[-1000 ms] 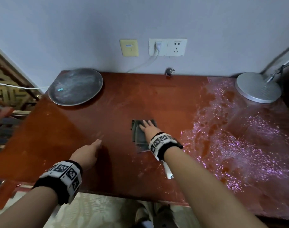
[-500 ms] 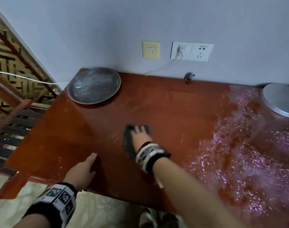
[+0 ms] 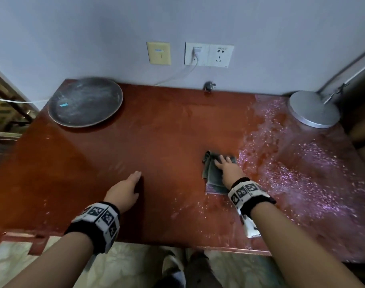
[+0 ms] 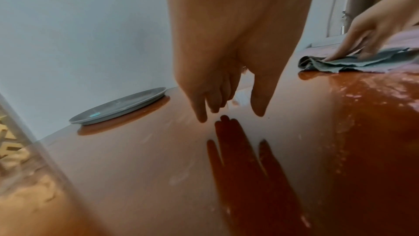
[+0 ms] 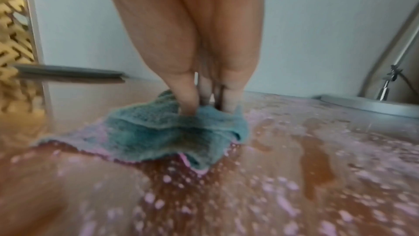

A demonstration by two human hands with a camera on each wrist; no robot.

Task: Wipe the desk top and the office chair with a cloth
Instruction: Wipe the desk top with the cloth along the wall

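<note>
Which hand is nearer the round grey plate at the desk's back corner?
Left. The left hand hovers over bare desk diagonally in front of the plate; the right hand presses the cloth farther off, by the wet patch.

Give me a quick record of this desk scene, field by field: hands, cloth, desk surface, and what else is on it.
right hand: fingers straight, pressing the cloth flat
left hand: open, holds nothing, just over the desk
cloth: teal, crumpled, at the edge of the speckles
desk: red-brown, glossy; pale speckles cover its right part
plate: grey, back left corner
lamp base: silver disc, back right corner
</note>
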